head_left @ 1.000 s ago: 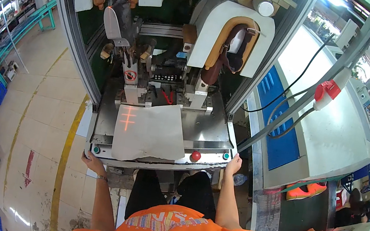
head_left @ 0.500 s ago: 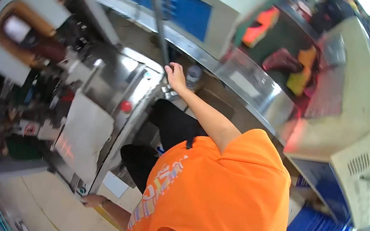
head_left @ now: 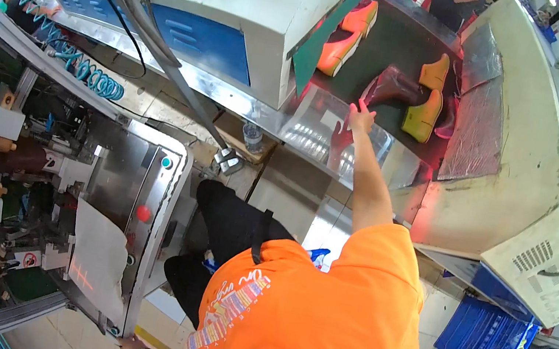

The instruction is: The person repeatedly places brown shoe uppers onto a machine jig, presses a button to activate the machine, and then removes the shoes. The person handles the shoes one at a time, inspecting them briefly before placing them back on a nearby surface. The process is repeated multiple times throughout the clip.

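Observation:
My right hand (head_left: 361,119) reaches out over the shiny metal end of a conveyor, its fingers stretched and nothing seen in them. A dark maroon boot (head_left: 397,88) lies just beyond the fingertips; I cannot tell whether they touch it. Beside the boot are a yellow-green shoe piece (head_left: 421,116) and a smaller orange-yellow one (head_left: 434,72). Orange shoes (head_left: 338,52) lie farther left on the belt. Down at the lower left, my left hand (head_left: 131,345) is at the corner of a metal machine (head_left: 121,173), its fingers mostly hidden. Another maroon boot (head_left: 28,156) sits in this machine.
A red button (head_left: 143,213) and a white sheet (head_left: 99,255) are on the machine. A grey pole (head_left: 189,95) slants down to the floor beside a plastic bottle (head_left: 252,137). Cream housings flank the conveyor. Blue crates (head_left: 482,337) stand at the lower right.
My right hand has left the pole's foot by the machine and moved right, over to the conveyor. My left hand stays at the machine's corner. The view has turned and shifted.

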Action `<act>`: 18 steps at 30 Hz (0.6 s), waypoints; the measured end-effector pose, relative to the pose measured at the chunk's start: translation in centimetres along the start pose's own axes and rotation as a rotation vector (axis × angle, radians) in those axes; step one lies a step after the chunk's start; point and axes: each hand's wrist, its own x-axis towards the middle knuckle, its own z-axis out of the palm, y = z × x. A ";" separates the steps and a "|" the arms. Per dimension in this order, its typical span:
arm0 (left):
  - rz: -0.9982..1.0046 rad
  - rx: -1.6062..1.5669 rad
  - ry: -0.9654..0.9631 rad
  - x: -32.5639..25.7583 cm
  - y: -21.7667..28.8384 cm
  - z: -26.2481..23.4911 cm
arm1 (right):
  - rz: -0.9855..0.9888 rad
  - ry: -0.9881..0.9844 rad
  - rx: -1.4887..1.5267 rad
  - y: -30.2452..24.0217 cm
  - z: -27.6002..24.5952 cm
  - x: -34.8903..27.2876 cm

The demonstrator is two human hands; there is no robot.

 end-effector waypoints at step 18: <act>1.011 -0.513 -0.244 -15.2 26.7 -4.6 | -0.644 0.399 -0.411 -12.9 -21.3 3.2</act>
